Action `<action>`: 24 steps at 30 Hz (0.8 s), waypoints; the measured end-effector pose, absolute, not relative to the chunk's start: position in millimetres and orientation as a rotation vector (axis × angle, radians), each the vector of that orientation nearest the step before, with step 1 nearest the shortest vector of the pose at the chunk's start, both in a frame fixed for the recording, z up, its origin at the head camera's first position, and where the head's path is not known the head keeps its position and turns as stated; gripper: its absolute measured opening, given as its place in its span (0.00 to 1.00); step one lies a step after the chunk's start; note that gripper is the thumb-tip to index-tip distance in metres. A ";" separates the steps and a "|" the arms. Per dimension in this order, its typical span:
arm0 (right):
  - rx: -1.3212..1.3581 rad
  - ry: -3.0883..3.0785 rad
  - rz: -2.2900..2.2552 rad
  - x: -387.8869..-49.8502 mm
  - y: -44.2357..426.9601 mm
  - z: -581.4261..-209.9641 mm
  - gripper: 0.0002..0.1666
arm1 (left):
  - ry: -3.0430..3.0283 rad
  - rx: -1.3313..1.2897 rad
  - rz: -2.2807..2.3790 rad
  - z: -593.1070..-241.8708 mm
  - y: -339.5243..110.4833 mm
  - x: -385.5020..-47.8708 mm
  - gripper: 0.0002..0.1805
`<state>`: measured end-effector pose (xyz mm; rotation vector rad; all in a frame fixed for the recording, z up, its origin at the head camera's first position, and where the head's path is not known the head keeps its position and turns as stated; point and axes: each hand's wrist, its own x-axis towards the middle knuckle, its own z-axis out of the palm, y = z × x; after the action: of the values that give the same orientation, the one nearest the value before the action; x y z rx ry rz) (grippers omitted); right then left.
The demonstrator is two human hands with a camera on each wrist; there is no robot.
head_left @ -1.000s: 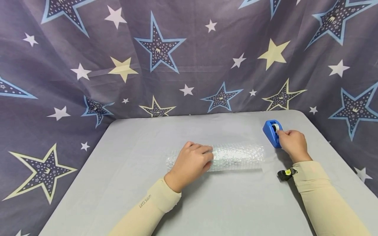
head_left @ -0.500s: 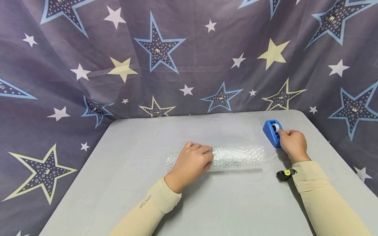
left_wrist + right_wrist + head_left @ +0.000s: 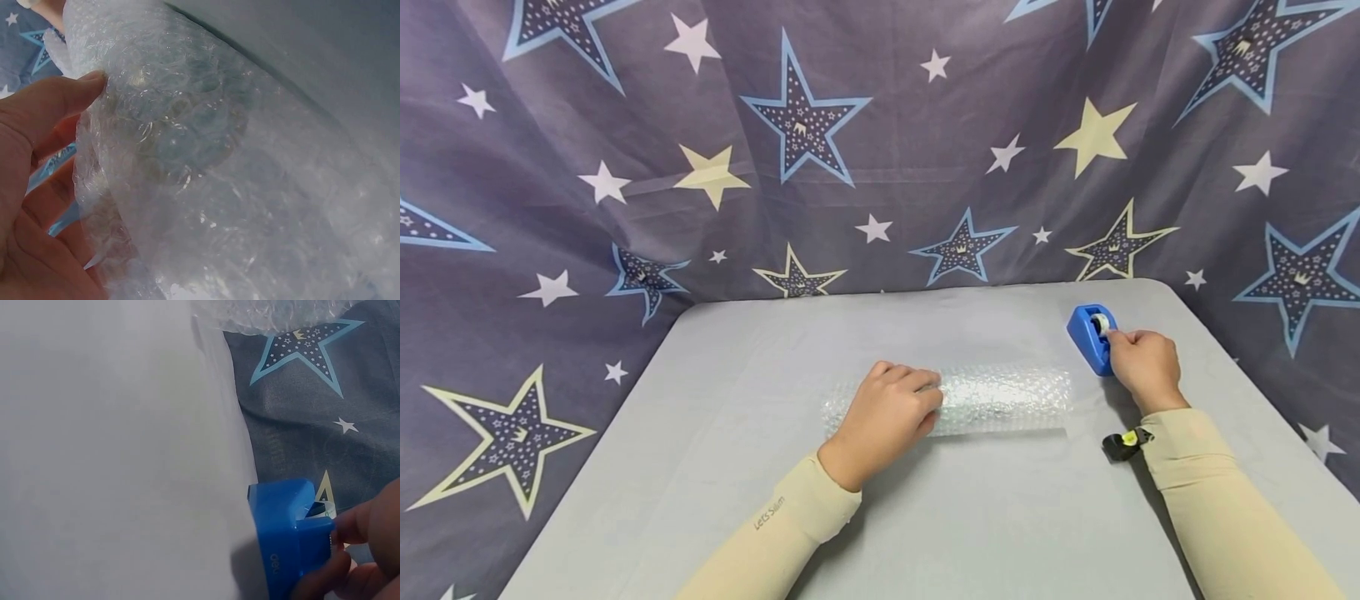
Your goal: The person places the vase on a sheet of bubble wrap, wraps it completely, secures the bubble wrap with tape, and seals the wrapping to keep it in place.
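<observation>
A roll of clear bubble wrap [image 3: 1000,400] lies crosswise on the table, with something greenish showing faintly through it. My left hand [image 3: 887,408] holds it left of its middle. Thumb [image 3: 87,90] and fingers curve round the wrap in the left wrist view. To the right of the roll stands a blue tape dispenser [image 3: 1090,337] with a small roll of clear tape [image 3: 1101,323] in it. At its serrated edge, my right hand [image 3: 1146,367] pinches the tape's end. Fingertips of that hand touch the dispenser [image 3: 281,531] in the right wrist view.
A grey-white cloth covers the table [image 3: 1000,525]. Behind it hangs a dark curtain [image 3: 880,167] with stars, close to the back edge. A small black wrist camera [image 3: 1123,444] juts from the right sleeve above the tabletop.
Little differs. My right hand has shifted very slightly to the right at the dispenser. The left hand and the bubble wrap have stayed in place.
</observation>
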<state>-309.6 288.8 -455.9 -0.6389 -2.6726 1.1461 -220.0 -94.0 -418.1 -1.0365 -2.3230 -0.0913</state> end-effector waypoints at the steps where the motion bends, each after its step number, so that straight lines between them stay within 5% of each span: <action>1: -0.646 -2.672 1.149 -309.8 288.8 -455.6 0.35 | -2.320 -1.036 -0.092 -418.1 -94.0 -220.1 0.06; 24: -0.605 -2.680 1.191 -307.0 287.1 -452.5 0.33 | -2.323 -1.025 -0.062 -417.5 -92.9 -220.0 0.05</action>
<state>-307.0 287.1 -452.5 -0.6046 -2.6798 1.1906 -220.0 -92.9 -417.5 -1.0249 -2.3229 -0.0616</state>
